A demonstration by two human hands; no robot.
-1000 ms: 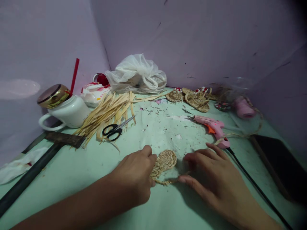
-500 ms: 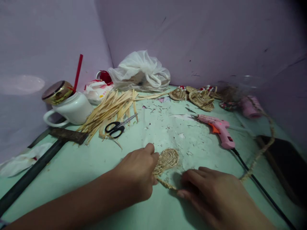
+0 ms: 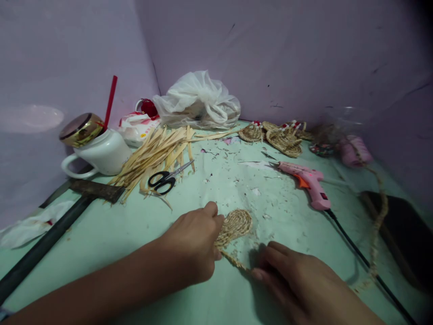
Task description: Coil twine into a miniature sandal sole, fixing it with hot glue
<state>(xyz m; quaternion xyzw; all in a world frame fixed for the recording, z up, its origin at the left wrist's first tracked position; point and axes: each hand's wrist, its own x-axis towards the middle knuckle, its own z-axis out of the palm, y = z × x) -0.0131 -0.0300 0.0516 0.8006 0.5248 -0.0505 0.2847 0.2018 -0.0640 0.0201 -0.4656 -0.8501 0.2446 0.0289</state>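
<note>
On the pale green table (image 3: pixel 128 225), the left hand (image 3: pixel 196 243) sits near middle and the right hand (image 3: pixel 294 277) near right, both closed narrowly. The left pinches the edge of a flat straw coil (image 3: pixel 238 223) lying between them; the right, a thin braided cord (image 3: pixel 236 261).

Coil (image 3: pixel 239 224) in front, scissors (image 3: pixel 171 176) left, glue gun (image 3: pixel 310 177) right (plastic bag (image 3: pixel 203 108) behind them).
</note>
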